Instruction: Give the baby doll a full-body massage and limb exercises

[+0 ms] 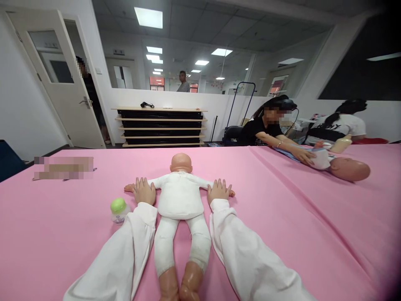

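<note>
Left hand (144,193) and right hand (218,191) — fingers spread, palms down — are each resting on an outstretched arm of a white-cloth-bodied, tan plastic-looking doll (181,198) | doll is lying between long white sleeves (115,251) on pink tablecloth (291,242) | round, clear, green-lidded jar (119,210) is standing beside left sleeve

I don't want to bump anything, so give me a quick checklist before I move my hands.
1. Left hand on one arm of the doll: ok, palm down.
2. Right hand on the doll's other arm: ok, palm down.
3. Doll lying on the pink cloth, feet toward you: ok.
4. Lid on the jar: ok; how tightly, cannot tell.
5. Plenty of room between jar and left sleeve: not ok, they're very close.
</note>
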### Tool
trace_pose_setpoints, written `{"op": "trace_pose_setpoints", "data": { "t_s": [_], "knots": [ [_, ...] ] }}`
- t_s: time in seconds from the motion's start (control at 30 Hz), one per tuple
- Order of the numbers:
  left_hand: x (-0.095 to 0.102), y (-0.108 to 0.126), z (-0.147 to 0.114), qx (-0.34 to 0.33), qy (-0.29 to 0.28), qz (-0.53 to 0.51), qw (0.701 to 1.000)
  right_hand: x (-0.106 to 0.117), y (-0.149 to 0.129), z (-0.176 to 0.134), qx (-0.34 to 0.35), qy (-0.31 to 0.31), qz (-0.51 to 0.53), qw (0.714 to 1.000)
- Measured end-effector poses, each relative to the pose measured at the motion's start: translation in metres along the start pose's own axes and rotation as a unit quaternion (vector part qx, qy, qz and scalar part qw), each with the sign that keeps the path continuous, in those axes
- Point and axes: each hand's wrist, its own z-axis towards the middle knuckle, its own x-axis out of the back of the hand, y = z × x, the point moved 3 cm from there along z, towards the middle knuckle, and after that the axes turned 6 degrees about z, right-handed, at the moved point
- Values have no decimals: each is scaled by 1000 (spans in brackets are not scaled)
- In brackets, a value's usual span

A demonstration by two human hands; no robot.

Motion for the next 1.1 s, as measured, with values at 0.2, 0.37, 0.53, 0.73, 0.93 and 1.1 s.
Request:
{"op": "trace_pose_setpoints", "data": {
  "t_s": [0.2, 0.37, 0.53, 0.73, 0.93, 1.1],
  "knots": [
    [0, 11, -3, -111, -6, -169, 979, 12, -9, -5, 77, 10, 111, 991],
    [-4, 26, -11, -298, -122, -303, 897, 24, -43, -24, 240, -96, 260, 930],
    [-4, 27, -11, -280, -144, -315, 896, 46, -69, -64, 382, -237, 247, 858],
    [-5, 28, -9, -265, -146, -330, 894, 76, -51, -113, 408, -292, 294, 814],
    [-8, 26, -8, -260, -150, -333, 894, 96, -24, -128, 307, -380, 490, 722],
    [-4, 28, -9, -243, -160, -332, 897, 75, -6, -106, 53, -414, 666, 618]
  ]
}}
